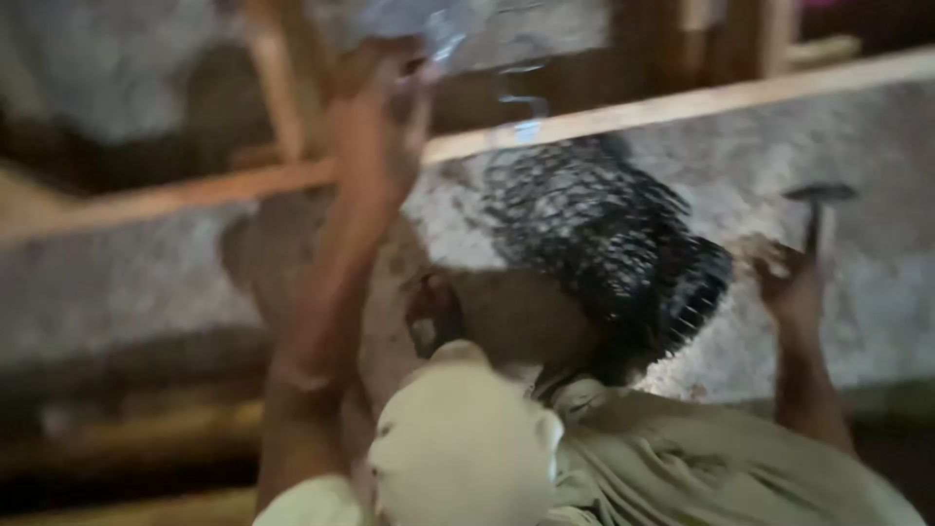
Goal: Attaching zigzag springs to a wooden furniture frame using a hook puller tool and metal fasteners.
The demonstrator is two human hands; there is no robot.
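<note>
Neither of my own hands shows clearly in this blurred view. Close below me is another person in a black woven cap (604, 253) and a pale olive shirt (682, 468). One of their arms (341, 244) reaches up, its hand at a clear plastic piece (419, 29) by the wooden frame. Their other hand (794, 282) grips a hammer (818, 200), head up, in front of the grey wall. A pale rounded shape (458, 448) sits at the bottom centre. I cannot tell whether it is a glove, a shoulder or cloth.
A long wooden rail (682, 102) slants across a rough grey wall (146, 273). Upright wooden posts (278, 88) stand behind it at the top. Dark timber or poles (127, 429) lie low on the left.
</note>
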